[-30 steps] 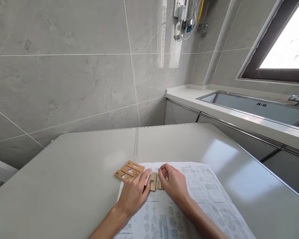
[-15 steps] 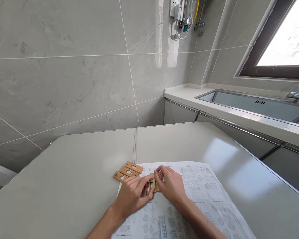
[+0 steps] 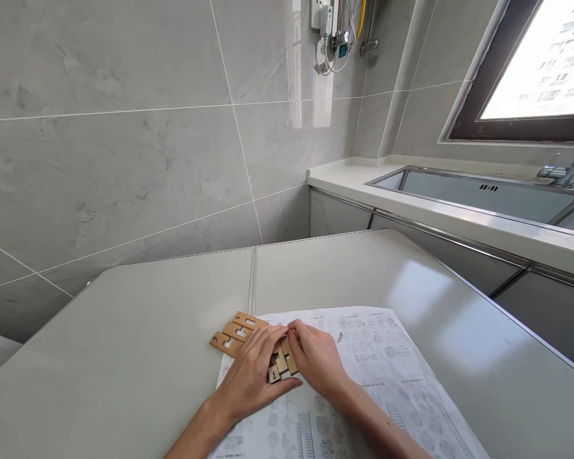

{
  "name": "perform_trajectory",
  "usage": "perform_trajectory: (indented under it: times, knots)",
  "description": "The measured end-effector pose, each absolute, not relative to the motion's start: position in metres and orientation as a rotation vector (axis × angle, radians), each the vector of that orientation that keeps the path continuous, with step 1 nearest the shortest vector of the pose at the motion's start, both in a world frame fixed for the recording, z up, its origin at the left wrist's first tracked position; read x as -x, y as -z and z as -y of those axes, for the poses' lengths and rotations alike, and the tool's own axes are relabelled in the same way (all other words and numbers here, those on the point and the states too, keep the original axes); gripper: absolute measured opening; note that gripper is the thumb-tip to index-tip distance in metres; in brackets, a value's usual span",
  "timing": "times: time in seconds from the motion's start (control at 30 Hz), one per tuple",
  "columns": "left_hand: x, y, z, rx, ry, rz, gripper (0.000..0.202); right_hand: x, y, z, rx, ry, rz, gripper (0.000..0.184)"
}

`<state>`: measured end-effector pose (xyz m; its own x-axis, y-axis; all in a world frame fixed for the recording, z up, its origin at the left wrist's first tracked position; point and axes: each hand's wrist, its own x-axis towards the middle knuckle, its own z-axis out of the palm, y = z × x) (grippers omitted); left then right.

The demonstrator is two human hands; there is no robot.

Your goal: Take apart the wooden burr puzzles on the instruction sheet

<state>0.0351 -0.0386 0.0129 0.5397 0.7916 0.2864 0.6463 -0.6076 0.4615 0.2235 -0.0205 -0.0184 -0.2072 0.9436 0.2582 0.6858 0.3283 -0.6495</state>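
Observation:
Between my hands are small slotted wooden puzzle pieces, set against each other; one end bears a "3". My left hand curls round their left side, its thumb stretched along the near end. With bent fingers, my right hand grips their right side and far end, and its fingertips meet those of my left hand. Part of the pieces is hidden under the fingers. Just beyond my left hand lie several flat wooden pieces with cut-outs, side by side, one marked "2". Printed sheets with small line drawings spread under both hands.
The pale table has a seam running away from me. Beyond it stands a grey tiled wall. To the right are a counter with a sink, a tap and a window.
My left thumb has moved off the pieces' near end, baring the "3". The held pieces have tilted, and my right fingers have closed in toward my left. The view has shifted slightly.

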Motion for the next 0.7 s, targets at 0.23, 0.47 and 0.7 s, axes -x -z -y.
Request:
perform_trajectory:
  times: [0.23,0.47,0.7]
  knots:
    - [-0.037,-0.015,0.041,-2.355,-0.705,-1.259,0.071,-0.222,0.017,0.022,1.395,-0.638,1.942,0.026]
    - [-0.033,-0.010,0.045,-2.371,-0.747,-1.323,0.077,-0.223,0.015,0.020,1.418,-0.683,1.888,0.024]
    - [-0.010,-0.013,0.079,-2.399,-0.733,-1.435,0.076,-0.223,0.019,0.020,1.360,-0.609,1.890,0.020]
